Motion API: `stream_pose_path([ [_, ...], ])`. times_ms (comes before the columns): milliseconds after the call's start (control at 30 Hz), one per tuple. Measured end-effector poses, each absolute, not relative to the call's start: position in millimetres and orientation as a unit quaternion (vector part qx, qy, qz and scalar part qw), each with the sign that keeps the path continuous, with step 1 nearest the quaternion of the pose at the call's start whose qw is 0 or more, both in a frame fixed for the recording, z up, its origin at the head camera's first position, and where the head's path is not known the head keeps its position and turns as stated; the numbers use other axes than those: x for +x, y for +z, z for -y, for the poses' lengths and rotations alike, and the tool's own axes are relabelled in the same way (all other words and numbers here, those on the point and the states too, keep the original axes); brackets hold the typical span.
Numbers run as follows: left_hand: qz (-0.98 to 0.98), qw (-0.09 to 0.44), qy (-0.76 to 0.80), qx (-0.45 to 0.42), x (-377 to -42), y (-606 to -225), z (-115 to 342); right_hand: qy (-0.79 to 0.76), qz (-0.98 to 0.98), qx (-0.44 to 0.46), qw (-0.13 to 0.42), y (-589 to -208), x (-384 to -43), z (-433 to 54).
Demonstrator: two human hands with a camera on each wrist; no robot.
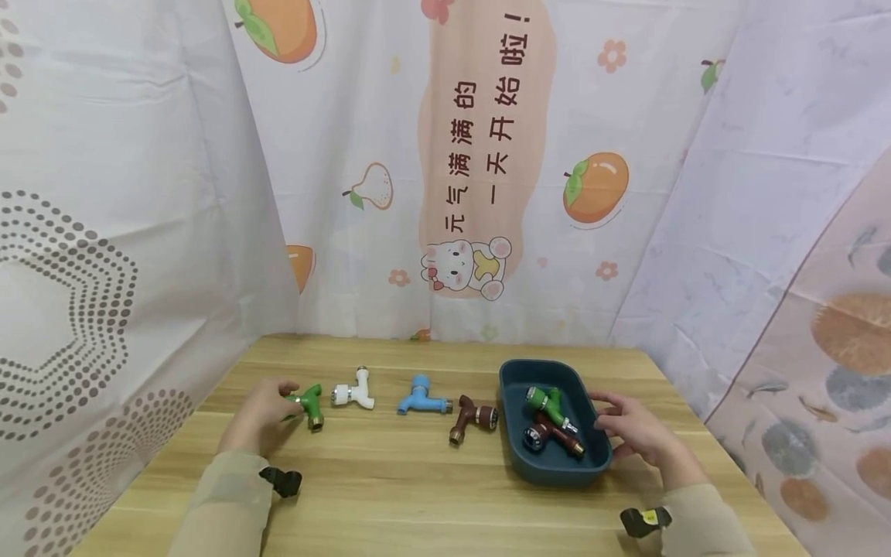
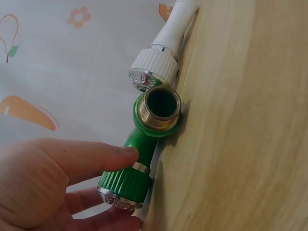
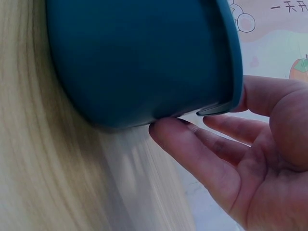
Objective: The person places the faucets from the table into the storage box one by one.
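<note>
At the left of the table, my left hand [image 1: 263, 410] holds a green plastic tap [image 1: 311, 406]. In the left wrist view the thumb lies on the tap's body and the other fingers are behind its ribbed knob [image 2: 126, 185]; the threaded brass end [image 2: 161, 103] faces the camera. My right hand [image 1: 636, 429] touches the right side of a dark teal bin [image 1: 557, 476] with its fingers extended. In the right wrist view the fingertips meet the bin's outer wall [image 3: 139, 62] and rim. A green tap [image 1: 550, 406] lies across a dark red tap [image 1: 557, 437] inside.
A white tap [image 1: 362, 393], a blue tap [image 1: 422, 398] and a dark red tap [image 1: 468, 418] lie in a row between the left hand and the bin. The wooden table [image 1: 390, 495] is enclosed by printed curtains [image 1: 390, 263] at the back and sides.
</note>
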State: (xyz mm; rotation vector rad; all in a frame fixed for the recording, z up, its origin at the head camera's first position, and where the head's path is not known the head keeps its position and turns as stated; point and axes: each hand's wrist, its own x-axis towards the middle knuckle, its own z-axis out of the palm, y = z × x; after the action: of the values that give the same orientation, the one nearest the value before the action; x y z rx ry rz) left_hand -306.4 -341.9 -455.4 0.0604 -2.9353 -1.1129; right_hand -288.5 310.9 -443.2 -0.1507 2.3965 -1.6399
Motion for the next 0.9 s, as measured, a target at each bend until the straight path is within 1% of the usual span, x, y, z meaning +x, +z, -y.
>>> stream_pose_path([
  [267, 0.929, -0.003, -0.37, 0.033, -305.1, -457.3, 341.0, -0.555, -0.822, -0.048, 0.12, -440.0, -288.9, -310.5],
  [900, 0.929, 0.007, -0.368, 0.026, -304.3, -453.7, 343.0, -0.559, -0.819, -0.049, 0.119, -439.8, -287.9, -308.9],
])
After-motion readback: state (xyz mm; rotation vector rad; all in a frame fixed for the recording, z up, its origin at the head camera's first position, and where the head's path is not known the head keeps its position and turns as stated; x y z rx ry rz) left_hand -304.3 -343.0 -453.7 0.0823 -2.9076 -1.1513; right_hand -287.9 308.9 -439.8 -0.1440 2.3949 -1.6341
